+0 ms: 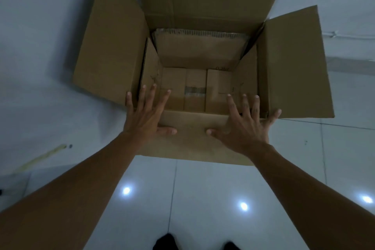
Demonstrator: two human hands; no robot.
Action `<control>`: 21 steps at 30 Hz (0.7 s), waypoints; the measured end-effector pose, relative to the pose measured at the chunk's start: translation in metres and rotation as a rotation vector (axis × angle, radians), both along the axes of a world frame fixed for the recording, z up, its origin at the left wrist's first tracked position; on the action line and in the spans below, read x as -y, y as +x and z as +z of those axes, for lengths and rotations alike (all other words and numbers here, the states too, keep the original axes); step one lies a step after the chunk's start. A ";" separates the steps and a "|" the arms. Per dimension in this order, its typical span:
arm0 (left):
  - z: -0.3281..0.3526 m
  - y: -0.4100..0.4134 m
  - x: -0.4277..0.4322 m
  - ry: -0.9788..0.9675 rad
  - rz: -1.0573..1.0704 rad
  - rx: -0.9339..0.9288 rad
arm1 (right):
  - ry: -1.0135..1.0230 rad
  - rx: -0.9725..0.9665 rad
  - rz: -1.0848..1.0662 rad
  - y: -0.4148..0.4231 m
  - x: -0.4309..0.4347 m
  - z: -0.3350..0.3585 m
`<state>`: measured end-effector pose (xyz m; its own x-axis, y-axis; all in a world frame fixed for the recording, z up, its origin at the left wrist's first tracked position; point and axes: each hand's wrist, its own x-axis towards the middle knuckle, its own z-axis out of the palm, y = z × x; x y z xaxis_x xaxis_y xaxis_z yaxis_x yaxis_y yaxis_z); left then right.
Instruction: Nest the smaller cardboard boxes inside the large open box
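Note:
A large open cardboard box (109, 46) stands on the floor with all its flaps spread outward. Inside it sits a smaller open box (199, 53), its walls close against the large box's walls and its floor flaps showing at the bottom. My left hand (145, 116) lies flat with fingers spread on the near flap (190, 140) at its left end, fingertips over the opening. At the flap's right end my right hand (246, 124) lies the same way. Neither hand grips anything.
The floor is pale glossy tile (203, 199) with bright ceiling-light reflections near me. A yellowish streak (42, 157) marks the floor at the left. My dark feet (168, 241) show at the bottom edge. A wall rises behind the box.

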<state>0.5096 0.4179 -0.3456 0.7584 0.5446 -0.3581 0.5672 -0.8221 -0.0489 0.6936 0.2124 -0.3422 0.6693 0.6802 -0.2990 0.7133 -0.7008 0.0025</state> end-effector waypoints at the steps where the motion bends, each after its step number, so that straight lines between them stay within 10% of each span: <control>1: 0.002 0.003 -0.004 -0.004 -0.004 -0.008 | 0.002 -0.004 -0.005 0.002 -0.004 0.000; 21: 0.071 0.021 0.007 -0.366 0.149 0.137 | 0.195 -0.253 -0.117 0.021 0.000 0.053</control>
